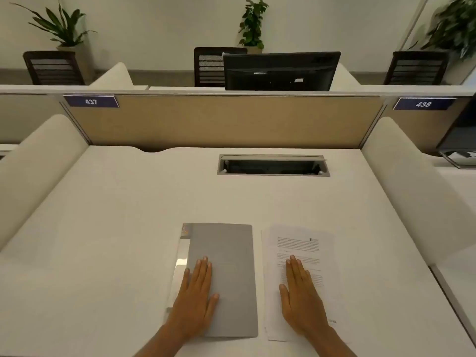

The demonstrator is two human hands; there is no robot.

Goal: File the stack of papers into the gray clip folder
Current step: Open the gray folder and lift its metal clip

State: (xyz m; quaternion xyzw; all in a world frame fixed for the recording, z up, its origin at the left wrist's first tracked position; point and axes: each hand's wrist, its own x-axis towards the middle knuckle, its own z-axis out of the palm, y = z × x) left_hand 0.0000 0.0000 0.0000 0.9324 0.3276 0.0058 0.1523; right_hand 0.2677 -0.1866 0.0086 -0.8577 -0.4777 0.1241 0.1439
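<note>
The gray clip folder (226,253) lies closed on the white desk (116,240), a clear shiny strip along its left edge. My left hand (195,297) rests flat on its lower left part, fingers together and holding nothing. To the folder's right lies the stack of papers (304,243), printed text facing up. My right hand (301,300) lies flat, palm down, on the lower half of that stack. A narrow gap of desk separates folder and papers.
A rectangular cable slot (273,164) is cut into the desk farther back. A tan partition (219,119) closes the far edge, white padded dividers (38,161) flank both sides. A black monitor (280,70) and chairs stand behind the partition.
</note>
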